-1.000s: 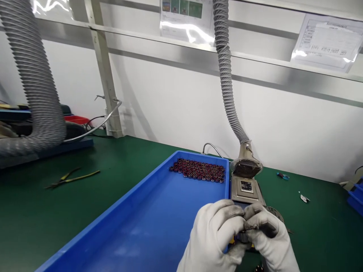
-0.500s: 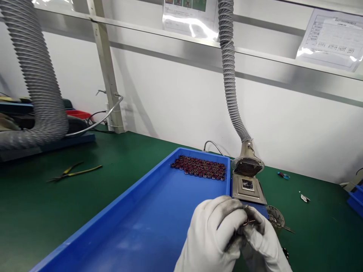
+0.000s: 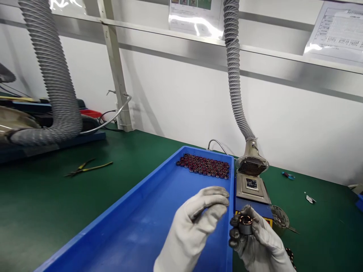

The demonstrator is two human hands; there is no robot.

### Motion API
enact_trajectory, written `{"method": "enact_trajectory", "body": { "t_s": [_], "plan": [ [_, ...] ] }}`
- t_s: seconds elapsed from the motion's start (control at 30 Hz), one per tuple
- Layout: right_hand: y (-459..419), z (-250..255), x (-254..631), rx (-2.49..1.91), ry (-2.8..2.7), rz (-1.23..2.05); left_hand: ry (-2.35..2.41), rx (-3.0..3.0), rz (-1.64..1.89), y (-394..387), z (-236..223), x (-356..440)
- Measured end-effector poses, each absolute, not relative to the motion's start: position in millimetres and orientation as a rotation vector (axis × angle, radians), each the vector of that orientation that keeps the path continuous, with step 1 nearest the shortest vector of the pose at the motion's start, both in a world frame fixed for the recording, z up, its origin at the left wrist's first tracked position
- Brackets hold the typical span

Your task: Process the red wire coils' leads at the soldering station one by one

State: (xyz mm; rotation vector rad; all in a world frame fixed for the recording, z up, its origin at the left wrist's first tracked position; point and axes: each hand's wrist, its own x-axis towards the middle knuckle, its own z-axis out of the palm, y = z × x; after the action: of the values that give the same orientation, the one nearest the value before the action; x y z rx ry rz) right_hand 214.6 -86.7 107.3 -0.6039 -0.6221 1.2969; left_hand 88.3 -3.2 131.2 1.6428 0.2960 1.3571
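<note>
L hand (image 3: 191, 224) moved off wound ring (image 3: 246, 227), now over blue tray (image 3: 136, 230), fingers bent, can't tell if tips touch; R hand (image 3: 262, 243) has ring pinched btwn fingers nr tray's R rim.

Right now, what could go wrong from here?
1. The wound ring sits in the right hand's fingers alone; it might slip and drop.
2. That hand is near the metal-topped box; if the box is hot, a burn seems possible.
3. The ring could knock the tray beside it.
</note>
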Motion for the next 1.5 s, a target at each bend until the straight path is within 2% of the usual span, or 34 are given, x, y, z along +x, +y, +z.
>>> {"method": "enact_trajectory", "body": {
  "t_s": [0.13, 0.37, 0.53, 0.63, 0.87, 1.03, 1.23, 1.5],
  "plan": [
    [-85.2, 108.6, 212.1, -0.627, -0.623, 1.274, 0.195, 1.601, 1.054, -10.2, 132.6, 98.1],
    [-84.8, 105.1, 214.3, -0.603, -0.616, 1.342, 0.333, 1.243, 1.406, -12.3, 125.9, 98.8],
    [-88.5, 96.3, 219.5, -0.59, -0.591, 1.304, 0.335, 1.879, 1.184, -10.2, 122.7, 93.2],
    [-89.7, 96.6, 218.4, -0.589, -0.575, 1.315, 0.272, 1.969, 1.192, -15.1, 124.6, 98.6],
    [-88.1, 112.7, 206.7, -0.53, -0.551, 1.44, 0.196, 1.477, 1.167, -12.9, 130.2, 101.4],
    [-87.8, 113.8, 211.1, -0.517, -0.564, 1.542, 0.251, 1.095, 1.316, -10.0, 129.9, 94.4],
    [-91.0, 110.8, 214.6, -0.566, -0.587, 1.469, 0.338, 1.364, 0.774, -8.2, 140.1, 87.9],
    [-88.3, 101.1, 210.9, -0.668, -0.654, 1.393, 0.142, 1.123, 0.965, -23.1, 131.5, 98.2]
  ]
}}
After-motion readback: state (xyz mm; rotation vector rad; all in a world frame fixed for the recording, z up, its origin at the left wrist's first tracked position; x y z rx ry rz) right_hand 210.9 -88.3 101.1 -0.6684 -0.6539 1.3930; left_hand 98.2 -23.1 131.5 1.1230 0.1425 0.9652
